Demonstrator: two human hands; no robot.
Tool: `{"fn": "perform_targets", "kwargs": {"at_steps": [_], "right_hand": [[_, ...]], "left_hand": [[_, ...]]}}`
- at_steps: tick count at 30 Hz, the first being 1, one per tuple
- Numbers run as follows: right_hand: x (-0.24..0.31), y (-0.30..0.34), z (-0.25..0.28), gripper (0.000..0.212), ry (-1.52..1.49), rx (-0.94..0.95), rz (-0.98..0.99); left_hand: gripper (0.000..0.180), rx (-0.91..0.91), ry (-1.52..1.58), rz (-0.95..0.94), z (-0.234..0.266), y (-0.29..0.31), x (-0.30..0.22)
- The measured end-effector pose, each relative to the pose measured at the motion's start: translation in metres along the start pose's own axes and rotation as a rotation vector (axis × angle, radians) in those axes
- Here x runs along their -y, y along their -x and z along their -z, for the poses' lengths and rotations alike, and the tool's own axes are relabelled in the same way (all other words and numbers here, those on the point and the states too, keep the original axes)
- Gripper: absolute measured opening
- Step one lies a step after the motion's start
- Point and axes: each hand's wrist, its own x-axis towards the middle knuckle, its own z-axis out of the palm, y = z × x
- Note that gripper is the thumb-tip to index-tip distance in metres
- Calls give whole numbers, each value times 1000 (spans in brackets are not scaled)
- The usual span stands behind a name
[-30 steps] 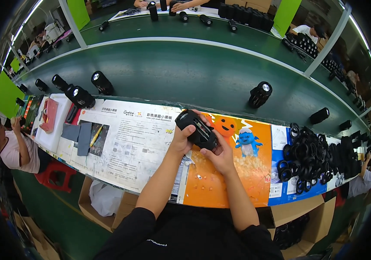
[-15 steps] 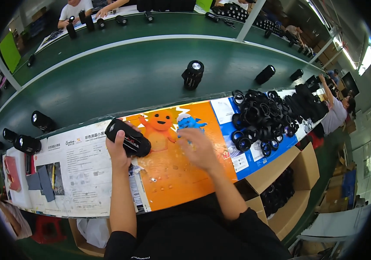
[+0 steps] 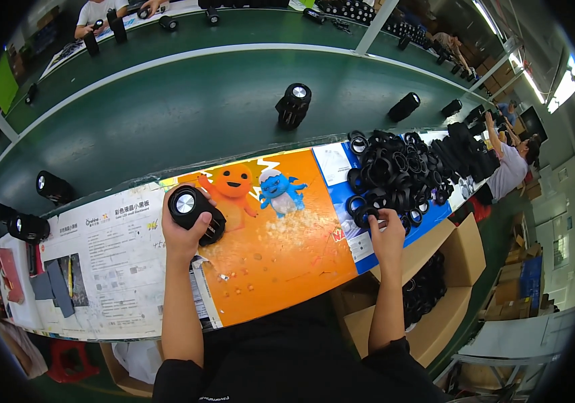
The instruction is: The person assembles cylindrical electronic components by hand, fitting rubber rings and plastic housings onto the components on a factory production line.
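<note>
L hand (image 3: 181,240) grips blk cylinder (image 3: 212,227), silver end up, over orange sheet's (image 3: 280,269) L edge. R hand (image 3: 389,236) at ring pile (image 3: 391,168), fingertips at blk ring (image 3: 358,216); pinch can't be confirmed. Est. status: part-done; ring and cylinder well apart, many rings in pile.

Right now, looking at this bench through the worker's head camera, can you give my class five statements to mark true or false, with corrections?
1. The left hand holds a black cylinder. True.
2. The right hand is on the orange sheet. False: the right hand is at the near edge of the pile of black rings.
3. The pile of black rings lies on a blue sheet. True.
4. The blue cartoon figure is left of the orange cartoon figure. False: the blue cartoon figure is on the right.
5. A yellow pen-like tool lies left of the left hand. True.
</note>
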Motion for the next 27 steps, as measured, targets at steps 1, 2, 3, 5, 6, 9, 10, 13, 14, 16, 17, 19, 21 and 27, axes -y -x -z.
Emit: {"fn": "perform_targets", "kwargs": {"at_steps": [1,2,3,5,6,9,10,13,14,16,17,19,21,27], "right_hand": [[1,-2,-3,27,10,-38,-26],[1,-4,-4,27,7,-35,-24],[8,-7,-2,24,29,-53,-16],[25,-9,-2,19,-62,-95,48],[39,-10,0,20,-77,-34,31],[86,-5,-16,24,-197,167,79],[103,-4,-26,25,-170,259,41],[153,0,-56,32,-248,397,-54],[154,1,-72,33,-237,395,-12],[164,-2,-90,40,-182,454,15],[170,-3,-94,40,-185,459,19],[186,-3,-97,49,-142,465,-11],[184,-9,-102,66,-222,557,-86],[186,-8,-82,45,-32,641,195]], "left_hand": [[58,-2,-3,-1,1,0,0],[59,2,8,8,2,0,-1],[60,0,15,16,3,1,-2],[61,-7,11,20,3,2,-5],[63,11,19,12,1,2,-3],[70,66,-16,33,-4,3,1],[67,85,-90,14,-4,4,2],[70,65,-175,24,1,8,8],[69,59,-168,36,-1,9,7],[69,75,-171,48,-2,10,4],[68,66,-173,66,-3,9,2],[68,69,-165,67,-3,8,2],[69,80,-155,83,-2,8,2],[73,60,-153,82,-3,5,-6]]}}
